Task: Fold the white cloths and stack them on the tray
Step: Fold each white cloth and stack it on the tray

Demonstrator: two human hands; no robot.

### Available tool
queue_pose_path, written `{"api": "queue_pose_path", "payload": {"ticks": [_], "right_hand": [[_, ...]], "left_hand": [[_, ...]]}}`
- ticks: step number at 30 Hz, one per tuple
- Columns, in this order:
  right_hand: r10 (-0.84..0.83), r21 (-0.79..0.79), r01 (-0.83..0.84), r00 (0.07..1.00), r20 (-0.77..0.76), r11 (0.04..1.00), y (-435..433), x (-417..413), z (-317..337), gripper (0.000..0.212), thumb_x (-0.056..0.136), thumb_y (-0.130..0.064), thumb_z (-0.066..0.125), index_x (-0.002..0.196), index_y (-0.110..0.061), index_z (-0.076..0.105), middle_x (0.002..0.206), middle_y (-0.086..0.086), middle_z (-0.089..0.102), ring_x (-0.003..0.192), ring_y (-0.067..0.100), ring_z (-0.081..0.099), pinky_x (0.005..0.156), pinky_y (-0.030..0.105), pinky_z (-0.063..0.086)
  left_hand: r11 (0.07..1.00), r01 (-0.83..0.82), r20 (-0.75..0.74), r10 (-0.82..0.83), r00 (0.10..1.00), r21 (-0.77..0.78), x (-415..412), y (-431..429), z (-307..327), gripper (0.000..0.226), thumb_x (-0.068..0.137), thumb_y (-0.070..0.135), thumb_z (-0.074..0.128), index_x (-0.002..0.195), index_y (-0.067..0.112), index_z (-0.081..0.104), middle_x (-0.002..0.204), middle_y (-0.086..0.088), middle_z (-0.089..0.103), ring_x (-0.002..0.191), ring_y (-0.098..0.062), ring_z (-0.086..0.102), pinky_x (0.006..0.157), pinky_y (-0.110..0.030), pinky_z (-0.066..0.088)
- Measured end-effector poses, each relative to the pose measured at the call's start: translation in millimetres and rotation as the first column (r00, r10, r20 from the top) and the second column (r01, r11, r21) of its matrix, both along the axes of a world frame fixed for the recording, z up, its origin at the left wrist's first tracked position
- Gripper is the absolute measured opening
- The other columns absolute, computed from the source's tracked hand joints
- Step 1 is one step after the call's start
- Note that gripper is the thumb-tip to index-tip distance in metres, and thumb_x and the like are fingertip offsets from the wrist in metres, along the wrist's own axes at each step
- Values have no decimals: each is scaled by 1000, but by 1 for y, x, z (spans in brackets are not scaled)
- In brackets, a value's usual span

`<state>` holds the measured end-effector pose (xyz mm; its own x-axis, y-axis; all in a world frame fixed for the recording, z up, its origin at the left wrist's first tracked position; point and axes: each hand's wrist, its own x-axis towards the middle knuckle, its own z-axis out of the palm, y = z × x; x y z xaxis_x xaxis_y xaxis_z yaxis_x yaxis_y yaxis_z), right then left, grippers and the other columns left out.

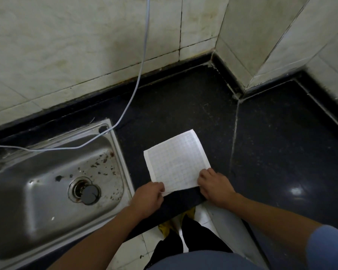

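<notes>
To your left, the steel sink [119, 151] holds a dark drain plug [90, 193] and scattered brown specks, and a pale cable [141, 69] drapes across its far rim. The white cloth [176, 162], faintly gridded and flat, lies at a tilt on the dark surface [271, 143] just beside the sink. Your left hand [147, 197] and right hand [215, 188] each curl their fingers onto a near corner, pinching it. The cloth's near edge sits close to the surface's front edge, and the surface stretches on to the right and back to the tiled wall [66, 45].
</notes>
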<state>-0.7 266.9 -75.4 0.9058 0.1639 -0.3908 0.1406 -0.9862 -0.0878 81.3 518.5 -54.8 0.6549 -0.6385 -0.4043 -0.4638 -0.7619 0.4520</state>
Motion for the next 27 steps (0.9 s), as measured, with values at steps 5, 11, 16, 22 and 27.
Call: {"api": "queue_pose_path", "payload": {"ticks": [5,11,16,22,27], "right_hand": [[45,40,-48,997,56,998,-17,1,8,25,52,-24,78,69,-21,59,77,-2,59,69,18,58,53,30,44],[-115,216,149,980,-161,965,-39,32,37,17,85,-33,56,98,-27,65,101,-9,66,94,12,61,81,28,43],[-165,417,270,948,-272,868,-35,67,52,4,84,-36,66,85,-33,68,84,-16,67,79,1,60,71,24,50],[-269,548,419,903,-336,724,-48,109,56,5,84,-17,71,84,-22,71,79,-16,64,74,-2,58,68,15,44],[-479,568,554,827,-294,609,-64,144,32,7,83,-11,72,89,-15,73,88,-3,66,82,9,59,70,17,44]], "left_hand": [[989,75,-81,-65,995,125,-3,15,-1,16,84,18,53,95,18,66,101,0,65,95,-16,58,76,-25,43],[999,25,-46,-23,999,42,-1,11,3,19,85,33,55,96,20,63,98,7,56,95,-11,52,80,-31,48],[998,-67,-54,67,996,-8,1,-35,7,45,82,54,58,115,24,54,110,8,52,103,-10,48,84,-32,46],[954,-298,-131,293,947,-20,28,-42,1,14,84,20,56,88,13,67,86,-3,66,81,-20,61,69,-32,50],[870,-489,-265,458,849,-62,78,-25,8,16,88,16,62,75,11,71,62,7,56,59,-3,51,53,-18,36]]}}
